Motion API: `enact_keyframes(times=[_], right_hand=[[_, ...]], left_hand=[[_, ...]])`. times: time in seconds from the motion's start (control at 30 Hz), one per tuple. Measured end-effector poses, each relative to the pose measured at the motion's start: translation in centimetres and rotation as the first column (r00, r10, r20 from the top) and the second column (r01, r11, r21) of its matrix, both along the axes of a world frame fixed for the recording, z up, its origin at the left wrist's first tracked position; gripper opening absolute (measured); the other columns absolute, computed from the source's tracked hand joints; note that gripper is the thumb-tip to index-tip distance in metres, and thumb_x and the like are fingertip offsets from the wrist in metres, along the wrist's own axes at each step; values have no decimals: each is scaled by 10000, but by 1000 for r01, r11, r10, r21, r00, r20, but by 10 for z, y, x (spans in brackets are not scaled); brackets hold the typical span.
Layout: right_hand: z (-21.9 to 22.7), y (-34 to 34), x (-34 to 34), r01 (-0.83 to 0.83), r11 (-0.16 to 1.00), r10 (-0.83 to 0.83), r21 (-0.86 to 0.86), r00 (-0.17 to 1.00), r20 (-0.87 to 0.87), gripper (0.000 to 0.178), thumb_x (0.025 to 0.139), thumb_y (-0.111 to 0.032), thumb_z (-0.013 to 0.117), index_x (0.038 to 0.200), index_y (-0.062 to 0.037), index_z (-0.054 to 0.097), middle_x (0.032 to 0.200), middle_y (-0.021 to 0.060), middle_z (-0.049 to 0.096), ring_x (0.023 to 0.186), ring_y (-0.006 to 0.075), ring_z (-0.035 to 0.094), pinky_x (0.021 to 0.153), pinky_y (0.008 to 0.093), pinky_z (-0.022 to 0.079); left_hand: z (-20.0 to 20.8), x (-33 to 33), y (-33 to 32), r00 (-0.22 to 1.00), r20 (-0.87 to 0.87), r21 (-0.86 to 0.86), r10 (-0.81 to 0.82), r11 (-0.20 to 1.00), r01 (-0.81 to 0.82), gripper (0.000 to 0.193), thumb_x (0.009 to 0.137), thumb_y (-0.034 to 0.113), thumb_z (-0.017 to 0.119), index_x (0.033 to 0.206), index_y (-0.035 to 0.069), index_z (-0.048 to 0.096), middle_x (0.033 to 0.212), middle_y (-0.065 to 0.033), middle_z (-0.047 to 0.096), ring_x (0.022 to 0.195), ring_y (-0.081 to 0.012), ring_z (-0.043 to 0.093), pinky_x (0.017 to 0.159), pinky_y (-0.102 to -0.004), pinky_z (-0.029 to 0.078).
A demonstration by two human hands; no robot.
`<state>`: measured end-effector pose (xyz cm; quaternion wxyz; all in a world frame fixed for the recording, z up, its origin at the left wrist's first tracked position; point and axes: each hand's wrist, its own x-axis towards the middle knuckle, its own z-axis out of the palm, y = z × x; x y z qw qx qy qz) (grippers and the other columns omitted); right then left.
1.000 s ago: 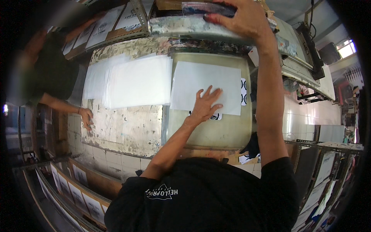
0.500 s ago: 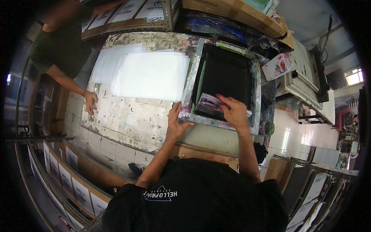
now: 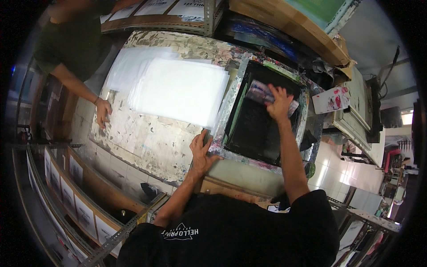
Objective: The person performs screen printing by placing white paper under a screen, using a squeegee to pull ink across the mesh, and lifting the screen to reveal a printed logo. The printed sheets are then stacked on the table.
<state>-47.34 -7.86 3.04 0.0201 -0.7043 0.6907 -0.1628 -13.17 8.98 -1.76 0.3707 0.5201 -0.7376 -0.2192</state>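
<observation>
Fingers of the right hand (image 3: 279, 106) closed over a smeared, flat squeegee (image 3: 258, 91), thumb on the near side. Squeegee rests on the dark mesh (image 3: 255, 131), toward the far end of the screen frame (image 3: 231, 107). Left hand (image 3: 201, 154) at the frame's near left corner, thumb and fingers spread apart along its edges; cannot tell whether they grip it.

Changes: half a second ago the squeegee sat near the close end of the mesh, right arm bent; now that arm reaches farther out. Left hand keeps to the same corner. One second ago that hand lay on a white sheet; the frame now lies over that spot. Whole view has shifted somewhat. Co-worker's hand (image 3: 103, 111) remains at the left edge of the worn table (image 3: 144, 144), beyond the stack of white sheets (image 3: 182, 89), which lies just beside the frame.

Writing: black shirt (image 3: 240, 227) bears a white emblem (image 3: 181, 232) with lettering, upside down from here. Rack sheets (image 3: 86, 216) at lower left carry dark emblems and lettering, most too small to read. Upper rack sheets (image 3: 153, 6) show bold dark letters, cut by the view's edge
</observation>
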Motion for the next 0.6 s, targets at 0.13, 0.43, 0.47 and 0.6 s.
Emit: enact_keyframes(times=[0.13, 0.43, 0.47, 0.6], right_hand=[[-1, -74, -42, -80, 993, 83, -87, 996, 41, 706, 689, -228, 785, 1367, -188, 591, 1282, 167, 600, 1227, 363, 519, 988, 564, 316], [5, -90, -52, -157, 985, 157, -77, 988, -14, 523, 765, -151, 730, 1279, -220, 658, 1077, 187, 683, 992, 394, 641, 814, 491, 483], [-1, -77, -48, -265, 890, 253, -370, 964, -82, 504, 759, -142, 738, 1251, -228, 673, 991, 178, 682, 863, 395, 657, 736, 476, 508], [11, 0, -5, -184, 936, 172, -300, 983, -68, 464, 777, -133, 710, 1227, -242, 682, 913, 185, 676, 814, 378, 659, 700, 493, 500]], left_hand=[[5, 1, 0, 1000, 8, 44, -24, 999, 23, 947, 510, 339, 923, 1339, 46, 571, 1525, -199, 389, 1341, -404, 367, 1088, -532, 282], [15, 0, 0, 1000, 29, 12, -13, 1000, 13, 921, 549, 375, 909, 1336, 32, 576, 1401, -182, 487, 1297, -374, 410, 1055, -519, 302], [19, 0, 0, 999, 46, 19, -12, 1000, 11, 915, 554, 378, 907, 1336, 34, 580, 1354, -174, 513, 1277, -363, 422, 1049, -513, 304], [9, -3, 8, 995, -91, 67, 42, 997, -36, 897, 574, 380, 902, 1335, 24, 588, 1188, -141, 568, 1167, -321, 463, 1023, -478, 313]])
